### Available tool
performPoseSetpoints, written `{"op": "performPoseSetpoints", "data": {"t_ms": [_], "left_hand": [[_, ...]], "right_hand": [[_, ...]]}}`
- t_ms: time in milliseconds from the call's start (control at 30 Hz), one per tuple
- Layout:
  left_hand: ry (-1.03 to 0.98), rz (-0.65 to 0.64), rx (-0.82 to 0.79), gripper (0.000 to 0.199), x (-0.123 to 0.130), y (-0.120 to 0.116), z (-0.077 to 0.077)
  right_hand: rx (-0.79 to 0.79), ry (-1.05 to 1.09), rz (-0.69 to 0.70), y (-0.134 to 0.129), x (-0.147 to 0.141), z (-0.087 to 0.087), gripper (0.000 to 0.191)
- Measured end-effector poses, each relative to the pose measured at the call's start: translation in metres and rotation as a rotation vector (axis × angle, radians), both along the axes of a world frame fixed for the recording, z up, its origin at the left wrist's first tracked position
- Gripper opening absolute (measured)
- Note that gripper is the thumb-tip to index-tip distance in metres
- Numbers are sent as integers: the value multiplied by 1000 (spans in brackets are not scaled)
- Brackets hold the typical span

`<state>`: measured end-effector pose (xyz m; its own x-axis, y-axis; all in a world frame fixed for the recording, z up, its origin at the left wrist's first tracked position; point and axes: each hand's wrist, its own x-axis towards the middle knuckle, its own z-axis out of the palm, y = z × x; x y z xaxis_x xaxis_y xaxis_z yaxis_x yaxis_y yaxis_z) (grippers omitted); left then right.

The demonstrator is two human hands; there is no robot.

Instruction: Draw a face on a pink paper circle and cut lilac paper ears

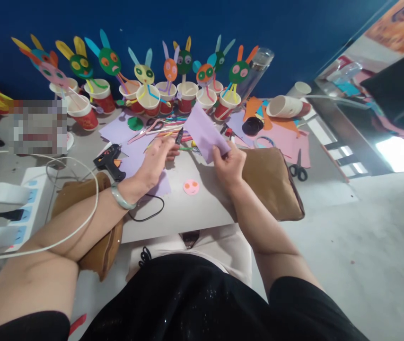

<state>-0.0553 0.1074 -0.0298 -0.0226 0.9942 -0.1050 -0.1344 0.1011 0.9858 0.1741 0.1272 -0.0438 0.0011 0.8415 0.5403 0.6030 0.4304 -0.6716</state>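
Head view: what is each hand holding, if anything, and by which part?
Right hand: purple paper, by its lower right edge, thumb on top. Left hand: seemingly a black marker; exact grip unclear.

Single head-worn view, looking forward and down past the wearer's black shirt onto the table. Wide and near: left hand and right hand around mid-frame, blue wall at top, floor at right

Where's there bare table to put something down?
Between the pink disc, cable, brown cushion and the table's front edge; another patch lies right of the scissors. It's crowded at the back, with cups and purple sheets.
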Motion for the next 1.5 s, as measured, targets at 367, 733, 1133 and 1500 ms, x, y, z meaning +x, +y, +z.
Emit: {"op": "performPoseSetpoints", "data": {"t_ms": [367,733,1133,1500], "left_hand": [[445,-127,181,11,-2,-6,2],[1515,-387,870,27,12,-30,-2],[1550,-384,1227,31,16,-34,-10],[1508,-377,1142,34,16,-32,-7]], "right_hand": [[287,-530,267,-20,-13,-2,64],[600,-844,186,-24,26,-5,21],[304,-925,361,-31,46,-19,28],[216,-825,287,-28,45,-23,27]]}}
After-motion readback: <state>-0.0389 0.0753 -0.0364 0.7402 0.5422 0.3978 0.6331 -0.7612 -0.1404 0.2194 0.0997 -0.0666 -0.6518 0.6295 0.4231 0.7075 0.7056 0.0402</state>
